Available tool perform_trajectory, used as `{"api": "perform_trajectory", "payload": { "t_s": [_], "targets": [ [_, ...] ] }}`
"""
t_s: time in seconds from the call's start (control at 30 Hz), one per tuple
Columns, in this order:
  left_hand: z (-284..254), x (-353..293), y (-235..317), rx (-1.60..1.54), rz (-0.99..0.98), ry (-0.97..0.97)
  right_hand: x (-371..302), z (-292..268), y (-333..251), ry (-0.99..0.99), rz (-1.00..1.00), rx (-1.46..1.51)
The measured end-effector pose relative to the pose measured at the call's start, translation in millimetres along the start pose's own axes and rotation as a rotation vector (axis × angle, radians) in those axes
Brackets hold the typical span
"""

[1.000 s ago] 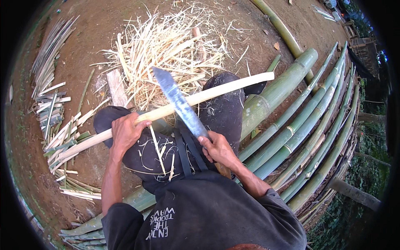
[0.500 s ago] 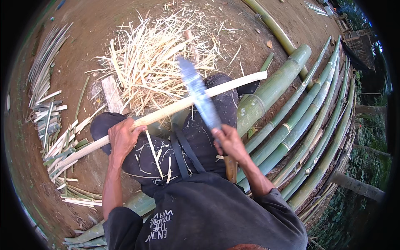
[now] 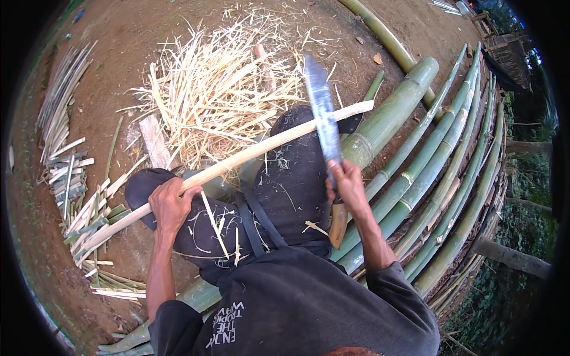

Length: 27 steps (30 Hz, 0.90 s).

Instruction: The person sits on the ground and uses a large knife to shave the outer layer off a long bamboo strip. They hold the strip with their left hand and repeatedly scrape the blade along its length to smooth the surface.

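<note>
A long pale bamboo strip (image 3: 255, 152) lies slantwise across my lap, its far end out to the right past my knee. My left hand (image 3: 171, 202) is closed round it near my left knee. In my right hand (image 3: 349, 185) is a machete (image 3: 321, 107) with a broad steel blade and a wooden handle (image 3: 338, 226). The blade points away from me and crosses the strip near its right end; whether the two touch I cannot tell. Thin curled shavings (image 3: 215, 222) hang by my left hand and cling to my dark trousers.
A big heap of pale shavings (image 3: 219, 95) lies on the ground ahead, beside a wooden block (image 3: 155, 141). Split bamboo strips (image 3: 65, 101) are piled at the left. Thick green bamboo poles (image 3: 395, 113) fill the right side, and trees stand beyond them.
The machete has moved right along the strip, from about its middle to near its right end. My left hand keeps its hold on the strip.
</note>
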<state>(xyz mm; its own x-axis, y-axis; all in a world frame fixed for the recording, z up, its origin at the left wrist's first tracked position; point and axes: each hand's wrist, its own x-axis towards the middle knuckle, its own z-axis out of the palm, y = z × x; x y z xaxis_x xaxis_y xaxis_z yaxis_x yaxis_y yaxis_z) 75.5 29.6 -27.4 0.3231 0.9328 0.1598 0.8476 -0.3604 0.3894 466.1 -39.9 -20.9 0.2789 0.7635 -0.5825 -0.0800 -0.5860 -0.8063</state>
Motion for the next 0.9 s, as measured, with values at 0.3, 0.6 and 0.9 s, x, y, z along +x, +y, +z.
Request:
{"api": "perform_trajectory", "payload": {
  "t_s": [0.3,0.6,0.9],
  "targets": [
    [0.8,-5.7,-1.1,0.034,-0.024,0.004,14.8,-32.2,-6.7,0.134,-0.040,0.028],
    [0.4,-6.9,0.1,0.027,0.001,0.033,0.6,-1.2,0.2,0.036,-0.014,-0.024],
    [5.0,-2.2,0.7,0.018,0.028,0.056,-29.9,58.9,10.3,-0.247,0.051,-0.120]
  ]
}}
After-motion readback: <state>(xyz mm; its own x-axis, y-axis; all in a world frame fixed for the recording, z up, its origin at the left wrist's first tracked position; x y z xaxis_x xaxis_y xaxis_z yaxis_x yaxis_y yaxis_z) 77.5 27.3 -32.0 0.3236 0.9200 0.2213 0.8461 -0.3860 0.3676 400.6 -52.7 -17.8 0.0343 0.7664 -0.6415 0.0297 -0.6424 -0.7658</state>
